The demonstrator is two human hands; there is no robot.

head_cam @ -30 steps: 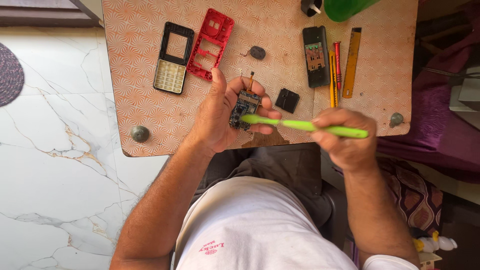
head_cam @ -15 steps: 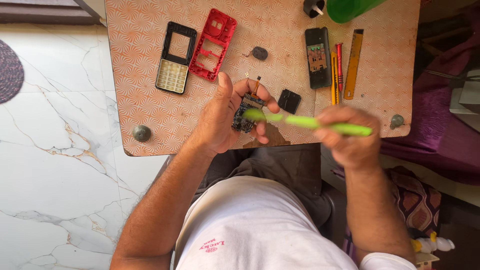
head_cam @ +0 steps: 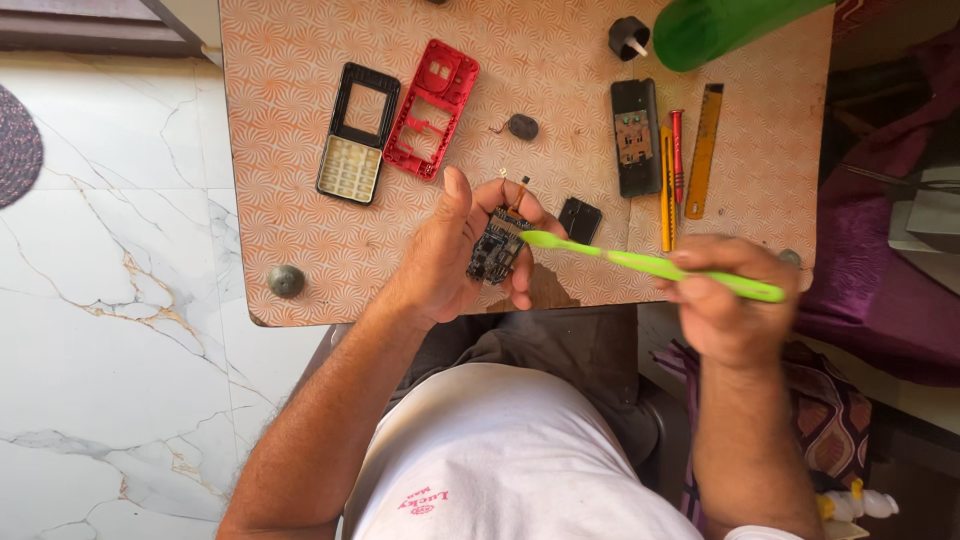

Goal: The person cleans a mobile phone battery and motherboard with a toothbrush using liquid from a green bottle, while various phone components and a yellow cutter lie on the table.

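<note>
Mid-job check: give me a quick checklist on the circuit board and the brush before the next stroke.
1. Circuit board gripped in the left hand: ok, fingers wrap both edges.
2. Green toothbrush held in the right hand: ok.
3. Brush head on the board: ok, it meets the board's upper edge.
4. Board held over the table: ok, though near its front edge.
5. Loose parts out of the way: ok, the small black part lies apart on the table.
6. Board surface clean: cannot tell, too small.
</note>
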